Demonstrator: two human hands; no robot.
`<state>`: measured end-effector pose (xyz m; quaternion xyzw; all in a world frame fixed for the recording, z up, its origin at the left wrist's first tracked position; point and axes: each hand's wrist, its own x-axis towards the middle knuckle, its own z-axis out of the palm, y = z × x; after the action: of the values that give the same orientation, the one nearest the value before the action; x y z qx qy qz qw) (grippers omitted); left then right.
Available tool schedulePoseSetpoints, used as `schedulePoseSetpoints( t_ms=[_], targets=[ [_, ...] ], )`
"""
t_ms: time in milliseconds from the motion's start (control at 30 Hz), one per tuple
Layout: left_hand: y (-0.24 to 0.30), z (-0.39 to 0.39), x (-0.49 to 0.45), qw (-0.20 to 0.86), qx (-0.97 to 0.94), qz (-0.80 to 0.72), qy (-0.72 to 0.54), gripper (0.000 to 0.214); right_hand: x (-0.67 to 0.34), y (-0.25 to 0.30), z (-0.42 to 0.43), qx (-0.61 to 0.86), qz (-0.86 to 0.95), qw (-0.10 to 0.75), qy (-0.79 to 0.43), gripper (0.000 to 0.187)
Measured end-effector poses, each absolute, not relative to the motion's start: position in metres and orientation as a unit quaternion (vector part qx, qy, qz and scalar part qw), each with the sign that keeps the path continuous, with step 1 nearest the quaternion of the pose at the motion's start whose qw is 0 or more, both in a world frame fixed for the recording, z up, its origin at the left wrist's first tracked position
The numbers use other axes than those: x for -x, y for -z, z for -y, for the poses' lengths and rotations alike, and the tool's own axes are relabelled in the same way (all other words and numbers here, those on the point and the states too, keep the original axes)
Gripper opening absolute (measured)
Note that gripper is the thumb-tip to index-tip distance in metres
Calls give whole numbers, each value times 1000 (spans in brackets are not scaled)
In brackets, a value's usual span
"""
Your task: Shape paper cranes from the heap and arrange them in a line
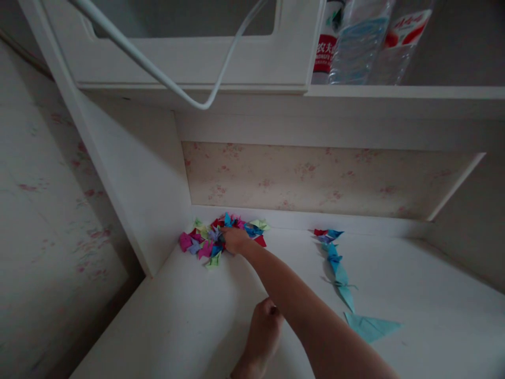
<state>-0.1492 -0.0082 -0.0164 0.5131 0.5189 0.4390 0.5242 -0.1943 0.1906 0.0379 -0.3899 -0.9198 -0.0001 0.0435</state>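
Observation:
My right hand (235,240) reaches across to the back left, fingertips bent down into a pile of small folded-paper pieces (205,248) that look like origami cranes. They are pink, purple, blue, red and light green. Its fingers look drawn together; what lies between them, if anything, is hidden. Below my right forearm, my left hand (263,323) is curled into a fist near the white surface, and I cannot see inside it. To the right runs a line of folded-paper cranes (338,271), small red and blue ones at the back, then teal, ending in a larger teal piece (373,326).
A white desk top (177,321) lies beneath, with a side panel (134,173) at left and flowered wallpaper (300,176) behind. Overhead, plastic bottles (359,45) stand on a shelf (414,93). A white cable (203,105) hangs in front of the cabinet.

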Motion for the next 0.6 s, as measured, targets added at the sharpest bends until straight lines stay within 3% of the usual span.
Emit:
schedulePoseSetpoints(
  t_ms=[367, 600],
  targets=[
    [19, 2, 149, 524, -502, -519, -453, 24, 142, -71, -134, 412, 897, 159, 20, 36],
    [21, 7, 144, 488, -488, -524, -499, 25, 42, -43, -47, 426, 831, 340, -109, 26]
  ],
)
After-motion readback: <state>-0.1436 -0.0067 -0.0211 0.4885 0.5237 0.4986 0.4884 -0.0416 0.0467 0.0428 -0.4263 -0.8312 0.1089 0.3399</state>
